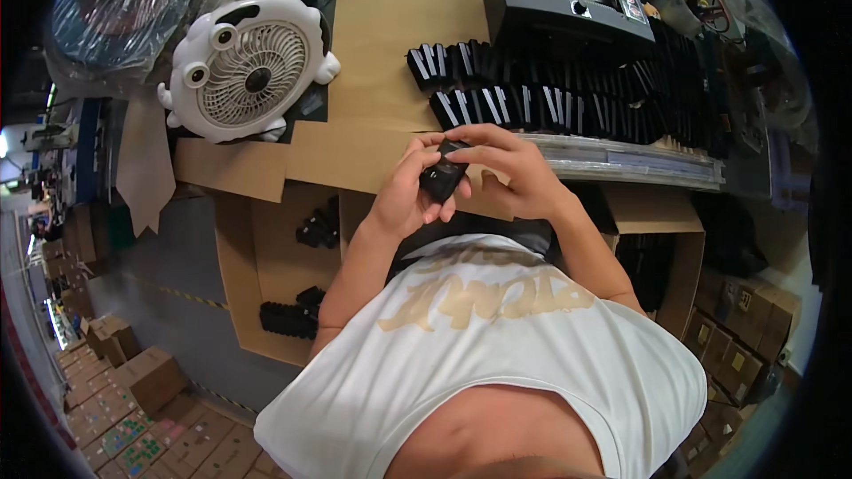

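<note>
A small black block-shaped piece [442, 181], seemingly plastic, is held over the front edge of the workbench. My left hand [406, 188] is closed around it from the left, with fingertips showing below. The fingers of my right hand [516, 170] are bent onto its upper end, pinching there. What exactly the right fingertips grip is partly hidden. Just beyond my hands, two long rows of similar black pieces [497, 106] stand packed side by side on the bench, some showing pale shiny strips.
A white animal-shaped fan [259, 80] stands at the left of the bench. Brown cardboard [382, 44] covers the worktop. A dark grey machine [568, 13] with a roll sits at the back right. Below the edge are an open carton [266, 257] with black pieces and another carton [683, 253].
</note>
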The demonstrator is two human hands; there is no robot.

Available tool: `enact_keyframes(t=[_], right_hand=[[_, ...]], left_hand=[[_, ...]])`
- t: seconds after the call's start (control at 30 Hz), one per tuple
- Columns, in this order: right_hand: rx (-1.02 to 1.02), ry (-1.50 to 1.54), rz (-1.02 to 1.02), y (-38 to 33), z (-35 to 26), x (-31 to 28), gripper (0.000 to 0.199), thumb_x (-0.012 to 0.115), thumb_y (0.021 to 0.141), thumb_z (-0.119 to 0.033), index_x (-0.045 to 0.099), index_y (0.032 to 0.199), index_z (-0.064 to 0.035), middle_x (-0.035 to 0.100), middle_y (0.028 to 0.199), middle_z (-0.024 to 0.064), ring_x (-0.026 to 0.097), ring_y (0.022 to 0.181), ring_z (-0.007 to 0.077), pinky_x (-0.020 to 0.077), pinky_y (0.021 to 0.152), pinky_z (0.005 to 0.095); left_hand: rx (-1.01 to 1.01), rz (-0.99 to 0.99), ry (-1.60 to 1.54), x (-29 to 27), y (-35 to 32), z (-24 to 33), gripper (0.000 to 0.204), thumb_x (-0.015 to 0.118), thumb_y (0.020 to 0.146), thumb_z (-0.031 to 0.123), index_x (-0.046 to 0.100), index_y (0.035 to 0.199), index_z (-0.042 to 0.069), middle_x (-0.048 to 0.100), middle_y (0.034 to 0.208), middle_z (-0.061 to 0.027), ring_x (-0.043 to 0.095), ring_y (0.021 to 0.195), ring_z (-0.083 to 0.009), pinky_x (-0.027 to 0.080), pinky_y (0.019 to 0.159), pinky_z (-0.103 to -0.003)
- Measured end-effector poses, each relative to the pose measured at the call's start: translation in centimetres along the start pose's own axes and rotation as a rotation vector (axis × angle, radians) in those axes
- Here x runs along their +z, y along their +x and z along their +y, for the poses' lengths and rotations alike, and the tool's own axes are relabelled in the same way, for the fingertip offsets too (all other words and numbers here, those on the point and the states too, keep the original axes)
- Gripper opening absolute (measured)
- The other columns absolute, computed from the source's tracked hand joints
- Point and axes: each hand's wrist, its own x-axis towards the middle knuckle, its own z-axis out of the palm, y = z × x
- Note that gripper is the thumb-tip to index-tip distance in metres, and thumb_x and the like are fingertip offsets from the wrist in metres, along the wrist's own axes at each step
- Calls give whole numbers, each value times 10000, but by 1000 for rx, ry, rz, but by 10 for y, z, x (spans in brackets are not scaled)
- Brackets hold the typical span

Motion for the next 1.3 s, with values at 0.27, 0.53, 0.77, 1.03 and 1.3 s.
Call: enact_keyframes(t=[0.27, 0.53, 0.77, 1.03, 1.3], right_hand=[[309, -292, 93, -8, 3, 12, 348, 695, 736, 53, 702, 1071, -38, 665, 1056, 54, 598, 701, 149, 491, 604, 264], [163, -363, 164, 15, 3, 40, 308, 674, 790, 59, 700, 1081, -41, 650, 1018, 54, 589, 730, 147, 483, 616, 247], [288, -192, 92, -3, 6, 25, 257, 624, 826, 79, 694, 1049, -28, 647, 1020, 46, 574, 765, 143, 466, 647, 234], [251, -277, 83, -25, 6, 9, 203, 615, 826, 58, 691, 988, -37, 648, 980, 32, 566, 698, 146, 453, 583, 239], [296, -218, -30, -25, 3, 6, 216, 595, 814, 98, 684, 977, -11, 657, 976, 39, 550, 731, 145, 435, 621, 234]], left_hand=[[522, 160, 1247, -4, -3, 17, 496, 645, 932, 162, 451, 1383, 94, 624, 1032, -120, 628, 796, -157, 513, 628, -233], [550, 337, 1030, -22, 35, 25, 485, 738, 864, 154, 536, 1291, 45, 585, 1111, -127, 612, 909, -182, 526, 744, -284], [121, 358, 923, -95, 87, 88, 410, 672, 898, 92, 532, 1272, -1, 613, 1073, -137, 595, 899, -172, 490, 829, -240], [172, 340, 995, -102, 138, 87, 480, 658, 886, 98, 474, 1317, -3, 561, 1174, -173, 588, 889, -175, 500, 792, -245], [241, 397, 877, -114, 156, 73, 482, 601, 877, 80, 470, 1334, 1, 464, 1311, -221, 566, 1040, -238, 523, 818, -289]])
